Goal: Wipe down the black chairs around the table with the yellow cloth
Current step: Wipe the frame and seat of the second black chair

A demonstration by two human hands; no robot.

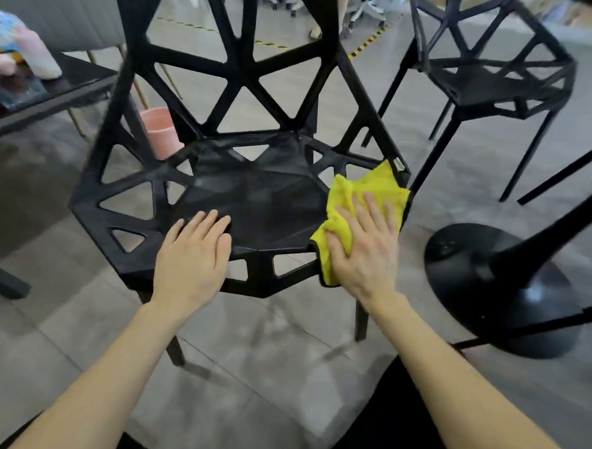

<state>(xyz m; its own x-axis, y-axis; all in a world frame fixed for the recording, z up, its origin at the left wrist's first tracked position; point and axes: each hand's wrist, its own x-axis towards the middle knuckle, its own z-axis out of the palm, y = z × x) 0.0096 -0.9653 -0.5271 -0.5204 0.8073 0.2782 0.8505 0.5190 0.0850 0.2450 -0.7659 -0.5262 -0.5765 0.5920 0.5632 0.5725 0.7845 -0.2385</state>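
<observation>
A black chair with a triangle-lattice frame stands right in front of me, its back on the far side. My right hand presses the crumpled yellow cloth flat against the seat's right front edge, fingers spread over it. My left hand lies palm down on the seat's front left rim, holding nothing. A second black chair of the same kind stands at the back right.
A dark table at the left carries bottles and packages. A pink bin stands on the floor behind the chair. A round black table base with a slanting post sits at the right. The floor is grey tile.
</observation>
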